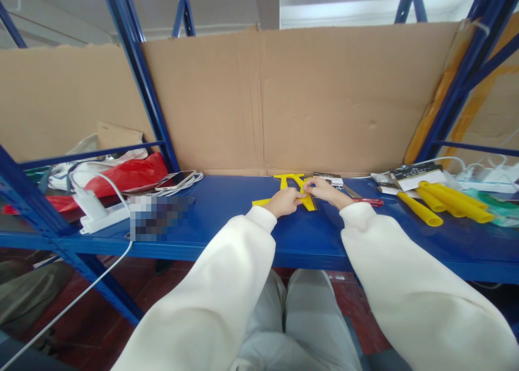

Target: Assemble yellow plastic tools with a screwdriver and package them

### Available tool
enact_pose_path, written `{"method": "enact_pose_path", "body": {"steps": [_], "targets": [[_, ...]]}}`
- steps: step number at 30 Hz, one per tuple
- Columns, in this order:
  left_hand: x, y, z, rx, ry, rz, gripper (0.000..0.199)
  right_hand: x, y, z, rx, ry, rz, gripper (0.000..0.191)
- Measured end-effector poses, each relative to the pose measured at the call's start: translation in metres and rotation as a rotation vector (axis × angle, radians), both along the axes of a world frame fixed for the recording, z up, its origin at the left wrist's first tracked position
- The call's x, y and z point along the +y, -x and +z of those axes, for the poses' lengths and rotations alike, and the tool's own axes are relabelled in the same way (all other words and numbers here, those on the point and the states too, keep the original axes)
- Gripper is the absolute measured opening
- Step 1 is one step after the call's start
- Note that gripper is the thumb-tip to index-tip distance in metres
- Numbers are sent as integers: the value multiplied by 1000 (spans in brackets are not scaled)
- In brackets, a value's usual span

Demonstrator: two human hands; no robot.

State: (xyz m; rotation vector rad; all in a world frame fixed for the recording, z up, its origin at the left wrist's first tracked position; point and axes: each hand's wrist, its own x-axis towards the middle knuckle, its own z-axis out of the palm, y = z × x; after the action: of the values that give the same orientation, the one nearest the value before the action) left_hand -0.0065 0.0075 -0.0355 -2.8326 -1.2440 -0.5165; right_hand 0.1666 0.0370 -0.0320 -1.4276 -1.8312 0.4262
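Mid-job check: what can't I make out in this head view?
In the head view:
Part of the yellow piece: hidden behind the left hand and right hand.
Exact fingertip contact: too small.
Pixelated item: blurred by mosaic.
Print on the black-and-white box: too small.
Green plastic: cut off by the right edge.

On the shelf (227, 214), tubes (420, 209) lie beyond the right hand (325, 191), rightward

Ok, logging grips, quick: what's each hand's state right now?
Left hand: closed, apparently holding the yellow plastic frame.
Right hand: pinched closed at the frame; anything held can't be told.
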Motion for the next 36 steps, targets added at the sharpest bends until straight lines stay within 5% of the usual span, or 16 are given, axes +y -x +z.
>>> {"method": "enact_pose_path", "body": {"steps": [13,16,21,29,36], "targets": [[2,0,2,-28,-28,-16,36,-5,3,4,478,139,-156,17],[3,1,3,-46,-31,20,38,-12,-5,11,585,358,4,13],[-1,0,6,-25,-8,84,38,-25,-14,16,467,636,260,5],[-3,1,0,43,20,159,56,-28,-8,11,453,616,266,11],[-6,1,5,-26,32,204,52,-22,-18,15,473,569,166,6]]}}
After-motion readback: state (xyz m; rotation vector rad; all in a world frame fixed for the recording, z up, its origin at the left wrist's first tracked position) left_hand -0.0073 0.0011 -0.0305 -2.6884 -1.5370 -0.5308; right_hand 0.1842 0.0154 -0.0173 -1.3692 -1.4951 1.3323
